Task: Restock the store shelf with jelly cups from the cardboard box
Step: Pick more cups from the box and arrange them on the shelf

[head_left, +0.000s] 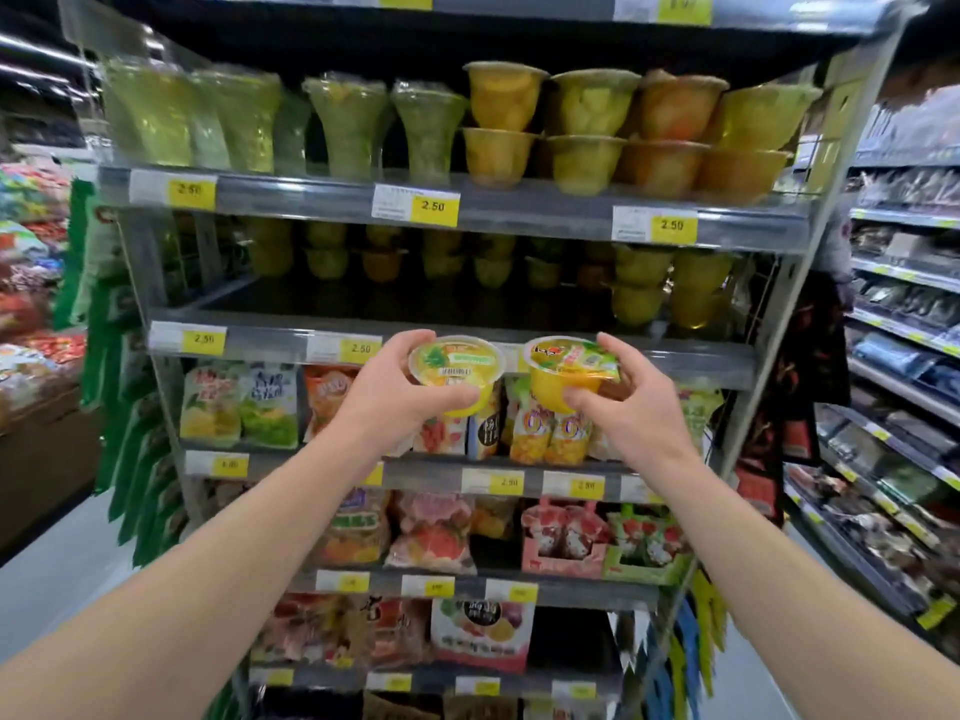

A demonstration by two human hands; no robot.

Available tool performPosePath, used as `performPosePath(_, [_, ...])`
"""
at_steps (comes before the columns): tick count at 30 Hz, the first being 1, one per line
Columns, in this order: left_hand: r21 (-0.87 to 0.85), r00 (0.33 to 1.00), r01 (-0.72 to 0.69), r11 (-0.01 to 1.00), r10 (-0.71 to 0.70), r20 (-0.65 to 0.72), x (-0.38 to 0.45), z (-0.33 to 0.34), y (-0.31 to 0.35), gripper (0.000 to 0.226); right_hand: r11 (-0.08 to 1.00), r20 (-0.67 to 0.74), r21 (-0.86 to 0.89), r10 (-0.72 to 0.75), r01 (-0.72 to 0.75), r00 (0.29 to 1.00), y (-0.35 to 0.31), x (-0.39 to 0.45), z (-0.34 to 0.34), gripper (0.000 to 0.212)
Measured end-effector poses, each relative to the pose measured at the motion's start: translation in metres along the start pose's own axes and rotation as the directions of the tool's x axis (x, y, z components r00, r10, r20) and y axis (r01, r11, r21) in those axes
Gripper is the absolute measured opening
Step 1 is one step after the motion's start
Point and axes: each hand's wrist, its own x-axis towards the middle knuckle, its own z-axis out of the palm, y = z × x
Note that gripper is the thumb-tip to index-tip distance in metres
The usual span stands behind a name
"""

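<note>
My left hand (395,392) grips a yellow jelly cup with a green-printed lid (457,363), held just in front of the second shelf's edge (675,363). Beside it, my right hand (621,402) grips a second yellow jelly cup (563,374), tilted, its lid printed red and green. The two cups nearly touch. Stacked jelly cups (644,288) stand at the back and right of that second shelf, whose front left is bare. The cardboard box is out of sight.
The top shelf (519,213) carries tall green cups on the left and stacked yellow and orange cups (587,132) on the right. Snack bags (239,407) fill the lower shelves. Another aisle of shelves (904,387) runs on the right, floor on the left.
</note>
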Motion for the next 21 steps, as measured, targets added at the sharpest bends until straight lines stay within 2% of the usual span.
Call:
performPosePath(7, [-0.003, 0.997, -0.079, 0.997, 0.079, 0.002, 0.068, 0.003, 0.002, 0.088, 0.999, -0.062, -0.040, -0.027, 0.025, 0.998, 0.003, 0.076, 0.017, 0.087])
performPosePath(12, [0.021, 0.994, -0.089, 0.996, 0.090, -0.069, 0.099, 0.007, 0.003, 0.092, 0.980, -0.081, -0.195, -0.063, 0.046, 0.995, 0.004, 0.116, 0.027, 0.083])
performPosePath(21, [0.046, 0.973, -0.060, 0.997, 0.069, -0.220, 0.131, 0.023, 0.003, 0.091, 0.938, 0.103, -0.342, -0.017, 0.051, 0.995, 0.013, 0.164, 0.030, 0.066])
